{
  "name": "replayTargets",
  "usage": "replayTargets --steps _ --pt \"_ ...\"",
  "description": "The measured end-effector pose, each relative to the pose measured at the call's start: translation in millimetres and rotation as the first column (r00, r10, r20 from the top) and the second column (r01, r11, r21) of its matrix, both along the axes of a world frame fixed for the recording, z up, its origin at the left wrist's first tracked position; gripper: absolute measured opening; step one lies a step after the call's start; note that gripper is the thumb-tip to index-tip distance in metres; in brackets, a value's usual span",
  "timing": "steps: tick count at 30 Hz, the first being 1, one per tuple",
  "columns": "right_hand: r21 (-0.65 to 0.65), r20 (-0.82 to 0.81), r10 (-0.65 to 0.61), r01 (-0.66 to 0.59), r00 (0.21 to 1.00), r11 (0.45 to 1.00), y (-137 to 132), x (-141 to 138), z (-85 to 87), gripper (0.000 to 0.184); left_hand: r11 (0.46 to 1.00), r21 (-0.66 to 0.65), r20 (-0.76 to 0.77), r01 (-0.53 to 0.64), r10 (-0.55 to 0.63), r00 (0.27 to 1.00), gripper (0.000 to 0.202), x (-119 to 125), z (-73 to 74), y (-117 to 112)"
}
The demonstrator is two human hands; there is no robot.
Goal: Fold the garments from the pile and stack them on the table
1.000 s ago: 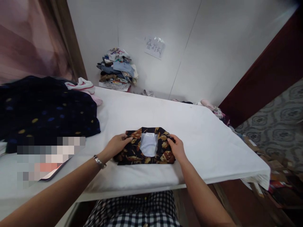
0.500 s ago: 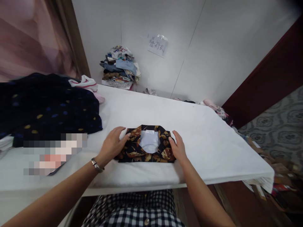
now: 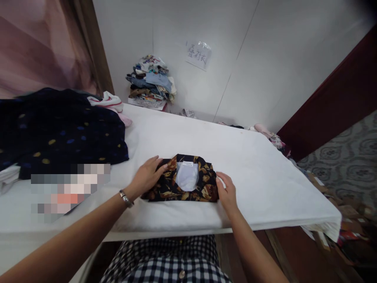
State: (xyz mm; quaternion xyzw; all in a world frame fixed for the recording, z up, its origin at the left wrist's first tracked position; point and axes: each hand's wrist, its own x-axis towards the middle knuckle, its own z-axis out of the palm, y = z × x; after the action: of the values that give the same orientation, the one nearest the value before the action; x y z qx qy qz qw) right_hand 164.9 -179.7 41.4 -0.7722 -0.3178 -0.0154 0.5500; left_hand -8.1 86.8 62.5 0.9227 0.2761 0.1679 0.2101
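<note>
A dark folded garment with a brown and gold leaf print point(image 3: 167, 192) lies on the white-covered table in front of me. Its round neck opening faces up, showing a pale inside and a white label point(image 3: 187, 163). Flat over the garment's left end rests my left hand point(image 3: 150, 173), fingers stretched out and thumb apart. At the right edge, my right hand point(image 3: 226, 190) touches the cloth with its thumb side, fingers loosely bent and spread.
A heap of dark spotted clothes point(image 3: 64, 133) covers the table's left side, with a blurred-out flat item point(image 3: 73, 188) before it. Behind the table stands a tall clothes stack point(image 3: 153, 82). A handwritten sheet point(image 3: 198, 56) hangs on the wall. Boxes point(image 3: 350, 216) fill the right floor.
My left hand has slid further onto the garment's left part. My right hand has shifted slightly right and down along the right edge.
</note>
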Motion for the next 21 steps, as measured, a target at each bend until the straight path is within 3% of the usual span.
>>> replayTargets --steps 2,3,5,7,9,11,14,18,21 --pt "0.087 -0.233 0.027 -0.006 0.972 0.996 -14 -20 3.9 0.033 1.0 0.003 -0.043 -0.014 0.014 0.999 0.067 10 7.5 10" --pt "0.12 -0.385 0.073 -0.029 0.92 0.992 -19 -32 4.7 0.032 1.0 -0.015 -0.085 -0.011 0.009 0.996 0.069 17 10.0 14" --pt "0.186 -0.665 0.173 -0.063 0.726 0.98 -27 -54 4.6 0.034 0.998 -0.065 -0.198 -0.01 -0.003 0.98 0.077 32 13.3 19" --pt "0.239 -0.839 0.247 -0.079 0.484 0.968 -30 -73 4.3 0.04 0.993 -0.119 -0.305 -0.013 -0.024 0.952 0.081 47 15.9 22" --pt "0.287 -0.913 0.299 -0.086 0.278 0.954 -30 -87 5.2 0.045 0.984 -0.179 -0.356 0.012 -0.076 0.931 0.073 58 19.2 25" --pt "0.344 -0.925 0.354 -0.086 0.141 0.935 -27 -93 7.0 0.046 0.968 -0.247 -0.351 0.055 -0.142 0.926 0.059 65 23.9 28" --pt "0.426 -0.903 0.428 -0.051 0.032 0.903 -18 -95 8.8 0.044 0.901 -0.428 -0.233 0.074 -0.188 0.954 0.047 66 32.7 28" --pt "0.513 -0.858 0.514 0.041 -0.026 0.858 -2 -94 7.1 0.039 0.786 -0.617 -0.068 0.022 -0.08 0.994 0.036 54 41.1 26" --pt "0.547 -0.836 0.549 0.105 0.007 0.831 14 -92 5.0 0.035 0.629 -0.777 0.01 -0.009 0.028 1.0 0.038 40 39.5 28"
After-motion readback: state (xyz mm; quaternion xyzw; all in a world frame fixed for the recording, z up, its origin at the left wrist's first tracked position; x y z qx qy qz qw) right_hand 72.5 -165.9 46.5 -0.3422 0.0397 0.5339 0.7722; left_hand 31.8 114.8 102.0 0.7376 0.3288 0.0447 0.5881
